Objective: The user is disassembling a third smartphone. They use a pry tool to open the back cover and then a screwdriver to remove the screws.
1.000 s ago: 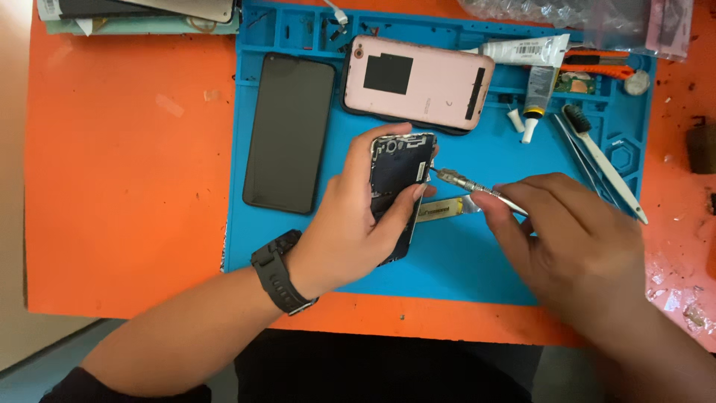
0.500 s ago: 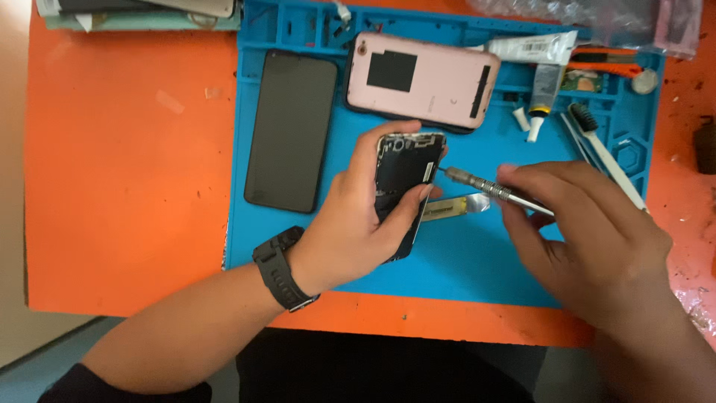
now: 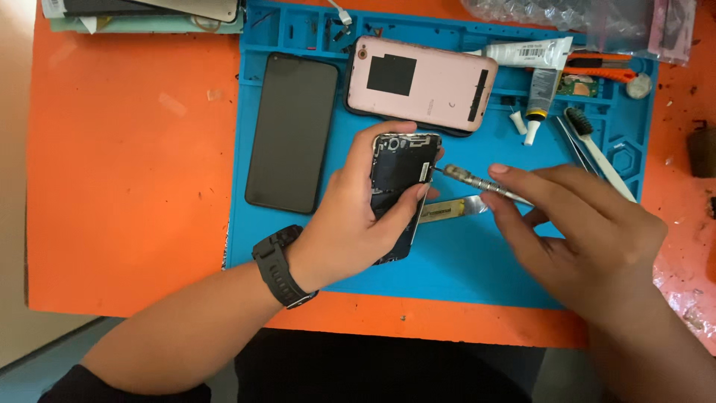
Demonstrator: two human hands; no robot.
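Since the earlier frame, the right hand (image 3: 589, 224) has drawn slightly up and to the right, and the screwdriver (image 3: 481, 183) now lies at a flatter angle with its tip at the right edge of the opened phone (image 3: 399, 190). For a clean result, keep the driver tip seated squarely in the fastener, apply light axial pressure, and rotate with the fingertips only; a tilted tip is likely to slip across the exposed board. The left hand (image 3: 347, 231), with a black watch (image 3: 280, 267) on its wrist, is closed around the opened phone, thumb along the right edge and fingers wrapped behind, holding it slightly raised over the blue work mat (image 3: 477, 261). The right hand is partly curled, pinching the screwdriver shaft between thumb and forefinger; the remaining fingers are loosely extended. A metal pry tool (image 3: 447, 209) lies on the mat just beneath the driver. A black screen panel (image 3: 291, 130) and a pink back cover (image 3: 421, 82) lie on the mat above, and a glue tube (image 3: 533, 56), tweezers (image 3: 578, 145) and a brush (image 3: 597, 149) lie to the right, all on the orange tabletop (image 3: 127, 186).
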